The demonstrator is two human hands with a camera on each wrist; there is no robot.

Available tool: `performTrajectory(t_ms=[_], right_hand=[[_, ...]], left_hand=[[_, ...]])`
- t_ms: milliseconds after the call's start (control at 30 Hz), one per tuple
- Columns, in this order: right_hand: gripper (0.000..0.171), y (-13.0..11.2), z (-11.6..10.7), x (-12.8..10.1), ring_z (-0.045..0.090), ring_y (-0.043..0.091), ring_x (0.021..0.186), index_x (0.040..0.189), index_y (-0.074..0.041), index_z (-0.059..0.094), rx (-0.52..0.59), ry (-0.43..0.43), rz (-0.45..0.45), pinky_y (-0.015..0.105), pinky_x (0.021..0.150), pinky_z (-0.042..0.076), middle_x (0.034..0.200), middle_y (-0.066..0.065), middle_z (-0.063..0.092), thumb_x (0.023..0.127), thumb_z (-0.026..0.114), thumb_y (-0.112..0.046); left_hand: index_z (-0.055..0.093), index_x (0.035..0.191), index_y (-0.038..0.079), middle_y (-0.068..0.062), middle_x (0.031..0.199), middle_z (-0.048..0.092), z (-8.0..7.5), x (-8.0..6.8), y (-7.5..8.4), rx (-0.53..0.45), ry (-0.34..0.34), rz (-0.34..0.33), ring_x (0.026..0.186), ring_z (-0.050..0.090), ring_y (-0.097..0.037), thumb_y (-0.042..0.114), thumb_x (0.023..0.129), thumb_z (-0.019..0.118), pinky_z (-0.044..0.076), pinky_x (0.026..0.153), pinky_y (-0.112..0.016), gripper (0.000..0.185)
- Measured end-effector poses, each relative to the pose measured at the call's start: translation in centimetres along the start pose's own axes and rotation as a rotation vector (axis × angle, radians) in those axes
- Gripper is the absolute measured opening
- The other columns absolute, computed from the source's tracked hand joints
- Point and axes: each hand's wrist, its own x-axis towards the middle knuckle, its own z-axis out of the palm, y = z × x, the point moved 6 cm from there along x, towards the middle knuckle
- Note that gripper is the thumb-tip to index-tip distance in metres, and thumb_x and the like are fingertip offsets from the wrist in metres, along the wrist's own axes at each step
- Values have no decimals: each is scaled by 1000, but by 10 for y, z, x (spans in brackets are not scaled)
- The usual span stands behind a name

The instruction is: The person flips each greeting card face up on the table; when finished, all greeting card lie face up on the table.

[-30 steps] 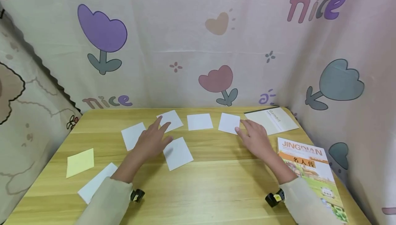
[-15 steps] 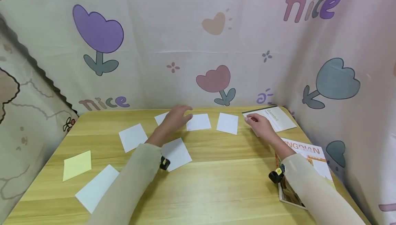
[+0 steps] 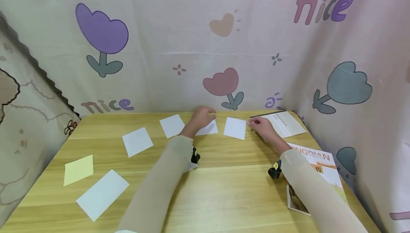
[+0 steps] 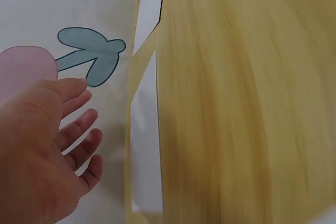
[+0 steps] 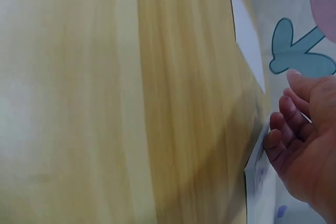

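Observation:
My left hand reaches to the table's far edge, above a white card that it partly hides. In the left wrist view the left hand has its fingers spread and relaxed over a white card, holding nothing. My right hand lies between another white card and a white booklet. In the right wrist view its loosely curled fingers touch the booklet's edge; the thumb is hidden.
More white cards lie on the wooden table; one peeks from under my left forearm. A yellow note and a white sheet sit front left. A colourful book lies right. Patterned curtains enclose the table.
My left hand has moved away from me and to the right, from the middle cards to the far card. My right hand went to the booklet's corner, then shifted slightly left.

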Motion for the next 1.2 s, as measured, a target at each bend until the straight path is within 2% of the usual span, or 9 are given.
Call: performTrajectory(t_ms=[133, 233, 300, 500, 667, 767, 900, 1033, 1200], right_hand=[[29, 10, -2, 6, 58, 20, 83, 120, 0, 66, 3, 14, 34, 26, 72, 49, 108, 15, 66, 100, 62, -21], [31, 12, -1, 8, 57, 19, 82, 122, 0, 66, -8, 9, 46, 28, 71, 49, 108, 16, 65, 101, 61, -22], [33, 11, 1, 10, 57, 20, 85, 124, -2, 65, -40, 6, 59, 29, 74, 48, 113, 16, 65, 101, 61, -24], [35, 10, 2, 16, 59, 25, 95, 122, -11, 66, -195, 30, 92, 38, 84, 44, 118, 12, 67, 99, 61, -37], [30, 14, 4, 22, 59, 29, 108, 118, -8, 67, -154, 39, 59, 45, 95, 47, 125, 14, 66, 99, 64, -32], [31, 15, 6, 25, 59, 31, 114, 118, -8, 68, -175, 53, 39, 48, 102, 45, 126, 15, 66, 99, 64, -33], [34, 14, 7, 26, 61, 32, 115, 117, -12, 69, -249, 95, 15, 50, 105, 42, 122, 13, 69, 97, 64, -39], [35, 13, 10, 26, 58, 33, 115, 118, -13, 70, -289, 120, 7, 52, 109, 33, 117, 12, 70, 98, 63, -41], [33, 14, 15, 24, 53, 33, 108, 118, -13, 70, -308, 150, 4, 51, 105, 29, 110, 11, 70, 97, 64, -39]], left_hand=[[68, 128, 6, -9, 132, 65, 12, 11, 1, -56, 15, -15, 126, 58, -27, 23, 102, 60, 47, 105, -42, 32], [69, 125, 8, -8, 131, 65, 19, 15, 0, -94, 17, -25, 122, 60, -26, 22, 99, 63, 50, 101, -43, 30], [70, 123, 10, -7, 131, 64, 25, 17, -1, -109, 12, -30, 120, 61, -26, 23, 99, 64, 51, 99, -43, 29], [72, 122, 21, -2, 134, 62, 39, 23, 1, -64, 0, -43, 125, 53, -25, 30, 99, 63, 43, 106, -47, 27], [73, 121, 24, 1, 133, 65, 43, 30, 5, -30, -8, -23, 129, 47, -26, 29, 99, 63, 35, 111, -52, 25], [74, 118, 26, 4, 132, 65, 45, 35, 4, -3, -21, -42, 130, 47, -26, 30, 99, 65, 32, 113, -53, 21], [74, 115, 30, 8, 134, 63, 48, 41, 1, 33, -32, -74, 131, 44, -24, 34, 99, 65, 29, 115, -52, 19], [75, 115, 30, 7, 136, 61, 51, 45, 2, 25, -23, -80, 129, 43, -24, 35, 97, 67, 28, 114, -49, 19], [75, 113, 27, 2, 135, 61, 54, 44, 1, 6, -10, -79, 126, 43, -26, 36, 95, 71, 27, 111, -50, 21]])
